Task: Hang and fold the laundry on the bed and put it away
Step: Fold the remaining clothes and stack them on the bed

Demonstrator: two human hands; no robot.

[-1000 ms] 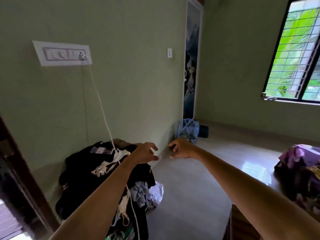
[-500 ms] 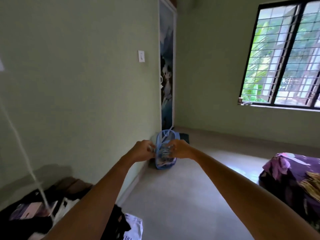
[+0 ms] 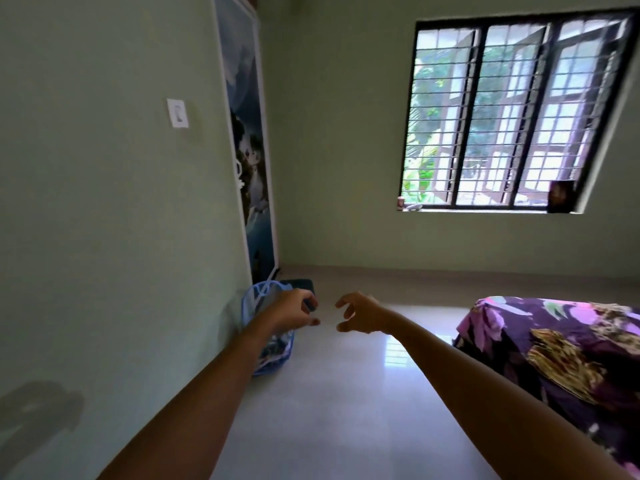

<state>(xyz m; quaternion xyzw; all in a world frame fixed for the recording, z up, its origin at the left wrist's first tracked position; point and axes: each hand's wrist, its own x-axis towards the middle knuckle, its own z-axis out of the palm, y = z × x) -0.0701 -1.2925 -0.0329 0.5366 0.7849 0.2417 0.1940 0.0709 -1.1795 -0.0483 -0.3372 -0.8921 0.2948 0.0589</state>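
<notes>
My left grip (image 3: 294, 311) and right grip (image 3: 360, 313) reach out empty, fingers loosely curled; next, I judge, comes fetching laundry from the bed (image 3: 571, 341).

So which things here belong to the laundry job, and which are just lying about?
Job: bed, blue mesh basket, left hand, right hand (both empty).
Just there: window, wall switch, tall picture panel, dark frame on sill.

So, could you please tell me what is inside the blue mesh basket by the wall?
Through the side of the blue mesh basket, dark and bluish cloth shows near the bottom. The left hand and forearm cover much of it, so single garments cannot be told.
</notes>
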